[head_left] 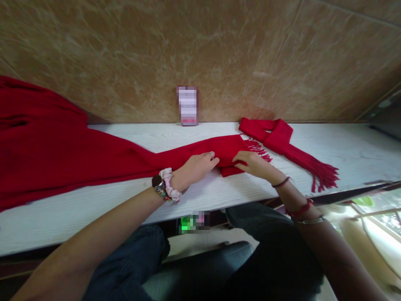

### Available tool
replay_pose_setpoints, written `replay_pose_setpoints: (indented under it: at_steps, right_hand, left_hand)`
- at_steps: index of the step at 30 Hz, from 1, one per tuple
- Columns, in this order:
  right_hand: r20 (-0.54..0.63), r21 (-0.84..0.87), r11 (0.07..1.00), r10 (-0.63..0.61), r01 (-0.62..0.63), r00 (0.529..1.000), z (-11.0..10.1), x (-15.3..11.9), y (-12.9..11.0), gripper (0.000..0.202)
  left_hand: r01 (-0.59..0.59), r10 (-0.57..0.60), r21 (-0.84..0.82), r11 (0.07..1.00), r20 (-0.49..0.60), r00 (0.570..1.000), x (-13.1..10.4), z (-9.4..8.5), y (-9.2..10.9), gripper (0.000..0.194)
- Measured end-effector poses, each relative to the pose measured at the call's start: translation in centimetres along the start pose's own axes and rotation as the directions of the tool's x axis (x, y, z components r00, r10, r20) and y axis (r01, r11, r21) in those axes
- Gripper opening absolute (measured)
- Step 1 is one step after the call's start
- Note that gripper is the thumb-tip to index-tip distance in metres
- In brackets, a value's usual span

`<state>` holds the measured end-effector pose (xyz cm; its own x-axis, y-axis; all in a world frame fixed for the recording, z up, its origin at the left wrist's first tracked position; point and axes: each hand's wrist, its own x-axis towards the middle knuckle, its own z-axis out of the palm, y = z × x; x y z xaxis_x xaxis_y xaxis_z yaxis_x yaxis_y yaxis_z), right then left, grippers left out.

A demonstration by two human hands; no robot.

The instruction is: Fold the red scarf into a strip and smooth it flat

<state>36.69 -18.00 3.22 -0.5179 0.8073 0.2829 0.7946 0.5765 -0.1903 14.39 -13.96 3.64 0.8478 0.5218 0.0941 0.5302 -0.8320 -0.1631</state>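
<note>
A long red fringed scarf (103, 154) stretches along the white table from the far left to the middle, its left part wide and rumpled and its right part folded narrow. My left hand (196, 169) is closed on the scarf's near edge, with the fingertips partly hidden. Just right of it, my right hand (255, 164) pinches the same edge near the fringed end, where a lower layer of cloth shows below. Beyond my right hand lies another folded red scarf (282, 140), looped over itself, with its fringe spread toward the right.
A phone (188, 106) leans upright against the brown marbled wall (150, 54) behind the white table (125, 131). Below the front edge, a blurred-out device with a green glow (192, 222) shows above my legs. A dark object (387, 115) stands at the far right end.
</note>
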Motion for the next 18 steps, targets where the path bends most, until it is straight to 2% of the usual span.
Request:
replay_pose_setpoints:
  at_steps: [4,8,10,14,18]
  right_hand:
    - [0.024,0.077,0.997,-0.026,0.024,0.999,-0.4,-0.3,0.1,0.015]
    - [0.06,0.09,0.995,-0.056,0.05,0.997,-0.2,-0.4,0.4,0.016]
    - [0.067,0.089,0.994,-0.067,0.061,0.996,-0.2,-0.3,0.5,0.016]
    - [0.067,0.104,0.993,-0.067,0.06,0.996,-0.3,-0.3,0.5,0.017]
    - [0.088,0.124,0.991,-0.057,0.046,0.995,-0.6,-0.4,0.5,0.017]
  left_hand:
    - [-0.045,0.043,0.063,0.997,0.047,0.998,-0.7,-0.3,1.5,0.026]
    - [0.03,-0.042,0.137,0.99,0.087,0.995,-1.5,0.4,3.8,0.029]
    - [0.074,-0.085,0.121,0.99,0.089,0.992,-1.8,0.6,4.4,0.031]
    - [0.123,-0.121,-0.018,0.992,0.074,0.99,-2.1,0.5,3.9,0.029]
    - [0.116,-0.111,-0.061,0.991,0.066,0.992,-2.2,0.7,3.3,0.029]
